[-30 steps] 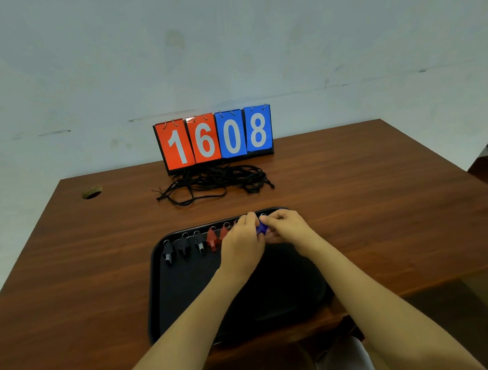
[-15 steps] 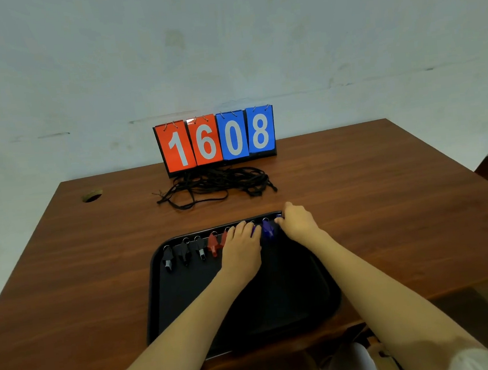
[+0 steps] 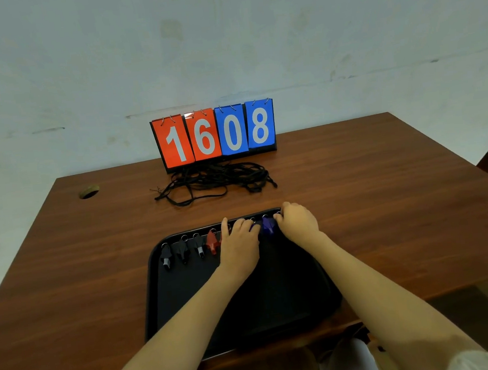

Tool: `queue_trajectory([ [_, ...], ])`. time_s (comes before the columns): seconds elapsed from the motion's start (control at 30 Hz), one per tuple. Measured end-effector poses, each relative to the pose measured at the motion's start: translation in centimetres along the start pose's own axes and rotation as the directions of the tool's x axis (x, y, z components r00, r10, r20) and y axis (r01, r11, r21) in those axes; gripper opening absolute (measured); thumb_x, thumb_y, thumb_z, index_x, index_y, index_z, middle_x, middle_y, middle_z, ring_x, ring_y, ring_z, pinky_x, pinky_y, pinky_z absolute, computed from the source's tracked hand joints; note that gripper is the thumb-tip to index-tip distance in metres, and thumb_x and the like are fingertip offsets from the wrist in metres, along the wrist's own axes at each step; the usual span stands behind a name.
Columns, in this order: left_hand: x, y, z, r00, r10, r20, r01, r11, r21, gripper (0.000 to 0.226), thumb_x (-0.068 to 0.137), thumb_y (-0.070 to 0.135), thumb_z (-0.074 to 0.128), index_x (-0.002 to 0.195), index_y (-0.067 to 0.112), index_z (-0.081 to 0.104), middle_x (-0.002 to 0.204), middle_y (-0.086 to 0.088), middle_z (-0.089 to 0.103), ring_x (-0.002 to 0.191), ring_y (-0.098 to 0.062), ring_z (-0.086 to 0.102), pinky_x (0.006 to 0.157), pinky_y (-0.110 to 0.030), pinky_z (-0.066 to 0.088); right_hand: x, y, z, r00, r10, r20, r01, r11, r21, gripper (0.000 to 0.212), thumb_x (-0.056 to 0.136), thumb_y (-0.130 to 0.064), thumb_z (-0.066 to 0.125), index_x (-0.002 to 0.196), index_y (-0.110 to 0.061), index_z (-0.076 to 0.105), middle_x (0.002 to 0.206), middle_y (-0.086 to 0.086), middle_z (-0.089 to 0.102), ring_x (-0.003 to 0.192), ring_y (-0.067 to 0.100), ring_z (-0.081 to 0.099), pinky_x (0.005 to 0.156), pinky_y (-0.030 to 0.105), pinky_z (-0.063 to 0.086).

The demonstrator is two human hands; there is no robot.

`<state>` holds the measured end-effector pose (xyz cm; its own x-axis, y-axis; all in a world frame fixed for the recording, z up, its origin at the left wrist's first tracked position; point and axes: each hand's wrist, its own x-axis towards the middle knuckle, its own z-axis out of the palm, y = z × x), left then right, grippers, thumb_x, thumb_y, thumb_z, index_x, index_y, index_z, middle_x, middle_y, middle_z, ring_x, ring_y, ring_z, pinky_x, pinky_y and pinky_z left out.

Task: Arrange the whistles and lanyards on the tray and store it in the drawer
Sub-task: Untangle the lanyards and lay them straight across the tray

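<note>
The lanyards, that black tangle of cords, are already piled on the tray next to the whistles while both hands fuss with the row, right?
Not quite. The lanyards are not on the tray; the head view shows them on the bare table, in front of the score cards. The rest holds: the left hand and right hand are both at the row of whistles.

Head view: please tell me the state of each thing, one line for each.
Tray: flat on the table, not stored.
Whistles: in a row along the tray's far edge.
Lanyards: tangled on the table, off the tray.
Left hand: resting over the row.
Right hand: fingers curled at the blue whistle.
</note>
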<state>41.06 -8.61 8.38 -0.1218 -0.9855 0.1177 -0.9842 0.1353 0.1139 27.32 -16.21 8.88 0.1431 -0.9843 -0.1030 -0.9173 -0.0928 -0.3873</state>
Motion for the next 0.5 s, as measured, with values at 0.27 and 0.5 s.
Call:
queue_trajectory([
  [0.27,-0.5,-0.2,-0.4,0.998,0.029,-0.054,-0.03,0.999,-0.023,0.046,0.09,0.017,0.055,0.135,0.018,0.046,0.148,-0.003,0.037,0.144,-0.022,0.023,0.117,-0.051,0.002,-0.7,-0.3,-0.6,0.997,-0.014,-0.079,0.015,1.0,0.01,0.035,0.098,-0.032,0.044,0.118,-0.004,0.051,0.124,0.014,0.048,0.116,0.031,0.045,0.092,0.039,0.043],
  [0.5,2.1,-3.9,-3.9,0.995,-0.045,-0.092,0.045,0.999,0.003,0.044,0.09,0.018,0.05,0.134,0.016,0.046,0.141,-0.004,0.043,0.138,-0.023,0.031,0.117,-0.049,0.011,0.8,-4.3,-2.8,0.96,-0.254,-0.12,0.27,0.953,0.137,0.027,0.096,-0.026,0.05,0.117,-0.011,0.055,0.119,0.008,0.054,0.112,0.024,0.049,0.093,0.035,0.044],
])
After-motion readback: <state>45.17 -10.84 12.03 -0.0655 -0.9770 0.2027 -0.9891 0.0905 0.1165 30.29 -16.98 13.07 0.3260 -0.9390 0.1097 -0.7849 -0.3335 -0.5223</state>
